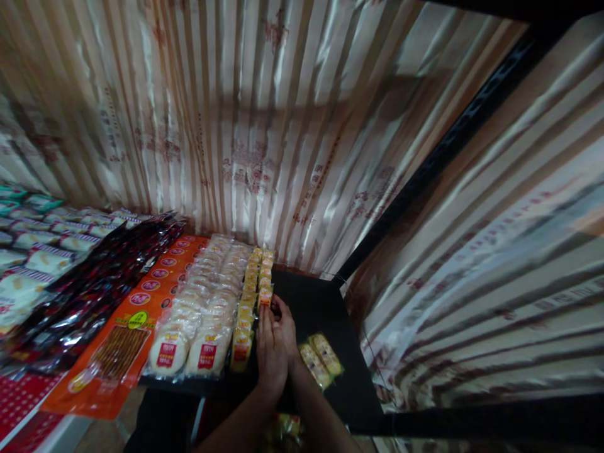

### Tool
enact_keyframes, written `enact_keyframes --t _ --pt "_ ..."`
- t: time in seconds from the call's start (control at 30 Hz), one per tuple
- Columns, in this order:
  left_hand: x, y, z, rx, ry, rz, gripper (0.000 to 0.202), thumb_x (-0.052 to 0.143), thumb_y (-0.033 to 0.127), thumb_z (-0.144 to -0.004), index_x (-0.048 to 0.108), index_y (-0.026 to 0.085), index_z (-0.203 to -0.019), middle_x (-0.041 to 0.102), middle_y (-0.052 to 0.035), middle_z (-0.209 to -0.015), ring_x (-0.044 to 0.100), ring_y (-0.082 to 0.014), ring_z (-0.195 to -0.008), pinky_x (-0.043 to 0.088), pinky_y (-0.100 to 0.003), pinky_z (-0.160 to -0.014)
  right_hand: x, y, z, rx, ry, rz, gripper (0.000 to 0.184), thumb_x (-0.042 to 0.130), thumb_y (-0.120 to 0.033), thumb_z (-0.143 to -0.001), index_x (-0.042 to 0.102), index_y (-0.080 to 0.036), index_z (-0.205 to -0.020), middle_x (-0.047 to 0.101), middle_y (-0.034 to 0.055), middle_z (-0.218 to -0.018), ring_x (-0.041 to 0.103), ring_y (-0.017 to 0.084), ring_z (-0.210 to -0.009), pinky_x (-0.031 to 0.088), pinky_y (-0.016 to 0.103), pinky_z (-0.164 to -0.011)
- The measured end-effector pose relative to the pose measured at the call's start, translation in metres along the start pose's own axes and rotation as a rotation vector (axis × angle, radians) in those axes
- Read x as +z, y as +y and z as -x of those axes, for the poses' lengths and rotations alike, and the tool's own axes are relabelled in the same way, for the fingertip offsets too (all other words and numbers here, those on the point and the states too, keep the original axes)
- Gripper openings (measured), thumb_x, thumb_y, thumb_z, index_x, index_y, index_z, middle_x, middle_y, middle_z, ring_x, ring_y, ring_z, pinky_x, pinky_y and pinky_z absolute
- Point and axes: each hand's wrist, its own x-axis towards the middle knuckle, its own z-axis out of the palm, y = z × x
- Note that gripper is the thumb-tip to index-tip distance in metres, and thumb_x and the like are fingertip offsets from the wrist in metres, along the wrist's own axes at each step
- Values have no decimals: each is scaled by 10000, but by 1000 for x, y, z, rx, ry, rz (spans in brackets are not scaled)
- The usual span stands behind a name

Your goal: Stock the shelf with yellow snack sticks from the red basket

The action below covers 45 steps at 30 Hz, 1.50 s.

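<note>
My left hand (pixel 271 355) reaches up along the right side of the snack rows, fingers long and close together, their tips on a small yellow snack packet (pixel 265 297). Pressed against it, my right hand (pixel 287 324) has its fingers bent round the same packet from the right. That packet stands at the near end of a short row of yellow packets. A longer yellow row (pixel 241 343) runs just left of my hands. Further left lie two rows of clear-wrapped round white crackers (pixel 207 352) with red labels. My thumbs are mostly hidden.
Two pale yellow packets (pixel 321 358) lie on the black tabletop (pixel 352 393) right of my forearms. Leftward are orange snack bags (pixel 113 358), dark shiny packs (pixel 89 289) and white packets (pixel 50 258). A printed striped curtain (pixel 264 138) hangs behind; a dark pole (pixel 425 173) slants at right.
</note>
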Motion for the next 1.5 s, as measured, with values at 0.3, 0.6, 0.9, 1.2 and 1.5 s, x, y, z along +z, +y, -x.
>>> enact_keyframes --t 0.3,0.6,0.9,1.2,1.5 --pt "-3 4 4 -3 -35 5 473 260 256 -862 413 93 -1278 351 -117 -1408 264 -164 -1324 168 -311 -1117 -7 -3 -18 -61 117 -6 387 437 -345 -772 568 -185 -1099 591 82 -1155 552 198 -1051 447 334 -884" --pt "7 -13 6 119 2 -82 574 332 79 -727 413 101 -1295 325 -96 -1424 227 -189 -1339 182 -355 -1118 -3 -37 -80 -62 33 191 399 422 -436 -788 585 -196 -1062 646 43 -1047 580 167 -964 422 299 -882" --pt "9 -17 10 117 -13 -108 584 384 71 -682 464 121 -1259 259 -65 -1455 178 -203 -1354 173 -380 -1122 17 -89 -80 75 -1 805 562 510 -612 -686 536 -188 -1055 617 114 -1053 564 251 -1002 421 360 -819" --pt "12 -18 11 141 1 -149 591 371 29 -683 465 112 -1260 267 -70 -1451 168 -209 -1355 168 -384 -1129 21 -111 -90 101 -112 1078 587 406 -632 -752 627 -149 -1001 660 163 -987 610 291 -959 448 384 -780" --pt "15 -21 12 192 16 -180 589 363 20 -700 447 96 -1279 232 -82 -1458 122 -215 -1360 189 -391 -1126 12 -95 -98 147 -81 999 568 369 -605 -775 648 -152 -976 661 165 -997 614 300 -956 459 401 -783"
